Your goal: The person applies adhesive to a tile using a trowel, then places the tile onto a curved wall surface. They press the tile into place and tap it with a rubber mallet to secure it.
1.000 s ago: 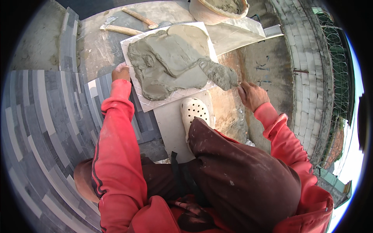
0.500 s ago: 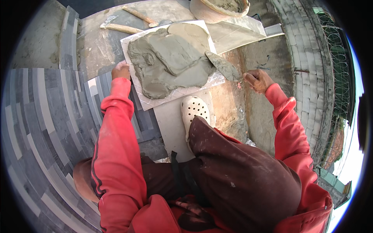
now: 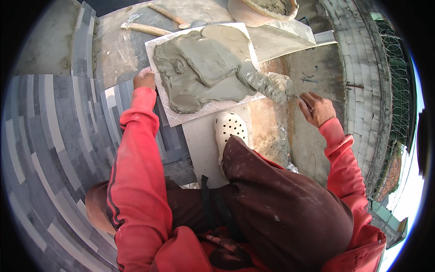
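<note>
Since the earlier frame, the right hand has drawn away to the right and toward the body, pulling the mortar-smeared, broad-bladed trowel with it, while the left hand has stayed at its place. The right fingers are curled together around the trowel's handle end, which they mostly hide. The blade slants over the right edge of the pale square tile, its far end touching the thick, wet grey mortar spread across most of that tile. The left hand is bent at the tile's left edge, touching it; whether its fingers pinch the edge cannot be told. The tile lies ahead of the cream-coloured perforated clog, with two wooden-handled tools beyond its far left side and a round, mortar-crusted tub beyond its far right corner. Grey striped tiling spreads at the left, and a pale block wall runs along the right.
</note>
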Motion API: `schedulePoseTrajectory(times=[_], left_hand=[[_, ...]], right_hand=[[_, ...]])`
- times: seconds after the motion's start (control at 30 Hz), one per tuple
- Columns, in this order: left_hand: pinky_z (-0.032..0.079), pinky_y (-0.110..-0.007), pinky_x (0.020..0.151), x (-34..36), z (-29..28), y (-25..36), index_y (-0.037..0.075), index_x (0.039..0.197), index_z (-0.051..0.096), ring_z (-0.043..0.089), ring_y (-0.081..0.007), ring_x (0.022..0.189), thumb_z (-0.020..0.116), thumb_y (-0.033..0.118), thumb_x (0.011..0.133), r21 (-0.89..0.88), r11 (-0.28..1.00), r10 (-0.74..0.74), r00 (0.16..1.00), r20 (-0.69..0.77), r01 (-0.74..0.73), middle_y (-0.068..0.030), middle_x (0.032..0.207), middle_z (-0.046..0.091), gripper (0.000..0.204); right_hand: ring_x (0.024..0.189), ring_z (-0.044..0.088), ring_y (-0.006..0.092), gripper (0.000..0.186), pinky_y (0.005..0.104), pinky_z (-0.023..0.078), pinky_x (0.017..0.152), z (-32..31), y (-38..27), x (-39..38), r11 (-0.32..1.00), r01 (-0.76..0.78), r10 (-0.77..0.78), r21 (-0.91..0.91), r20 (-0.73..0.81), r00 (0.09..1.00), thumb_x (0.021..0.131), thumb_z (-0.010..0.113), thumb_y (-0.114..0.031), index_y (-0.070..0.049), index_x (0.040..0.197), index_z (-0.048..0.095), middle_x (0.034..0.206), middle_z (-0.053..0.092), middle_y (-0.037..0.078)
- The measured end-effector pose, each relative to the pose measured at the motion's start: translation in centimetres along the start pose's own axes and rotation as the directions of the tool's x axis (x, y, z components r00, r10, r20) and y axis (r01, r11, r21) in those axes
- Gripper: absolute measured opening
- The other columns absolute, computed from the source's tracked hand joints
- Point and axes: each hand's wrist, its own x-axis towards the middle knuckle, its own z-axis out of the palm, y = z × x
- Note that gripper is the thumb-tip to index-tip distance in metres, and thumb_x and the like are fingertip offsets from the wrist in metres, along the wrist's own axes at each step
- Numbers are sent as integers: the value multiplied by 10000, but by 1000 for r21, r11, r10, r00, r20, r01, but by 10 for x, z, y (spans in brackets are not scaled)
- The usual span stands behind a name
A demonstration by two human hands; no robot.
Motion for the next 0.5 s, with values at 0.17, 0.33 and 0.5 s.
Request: schedulePoseTrajectory(times=[0.17, 0.33, 0.5], left_hand=[[497, -263, 769, -5, -3, 2, -17, 1170, 690, 629, -104, 818, 603, 121, 945, 29, 1000, -3, 1000, 11, 2, -36, 951, 716, 278], [513, -278, 792, -13, -14, 13, -22, 1186, 681, 659, -121, 863, 594, 117, 951, 98, 995, -15, 1000, -6, 16, -67, 1014, 725, 287], [561, -309, 706, -26, -15, 32, 3, 1271, 596, 680, -168, 836, 553, 104, 974, -66, 995, -73, 991, 113, 81, -71, 1038, 690, 316]], right_hand=[[780, 661, 288, 207, 416, 557, 668, 14, -25, 29, 938, 338, -345, -75, -99, 933, 927, 649, -309, -116, 1000, 660, 871, 630, 63], [838, 641, 245, 184, 390, 549, 716, 9, -49, 78, 885, 438, -464, -158, -220, 858, 921, 664, -290, -125, 1003, 666, 889, 618, 34], [859, 649, 263, 177, 399, 550, 748, -7, -70, 95, 823, 562, -564, -81, -232, 793, 931, 653, -297, -135, 999, 667, 918, 618, 45]])
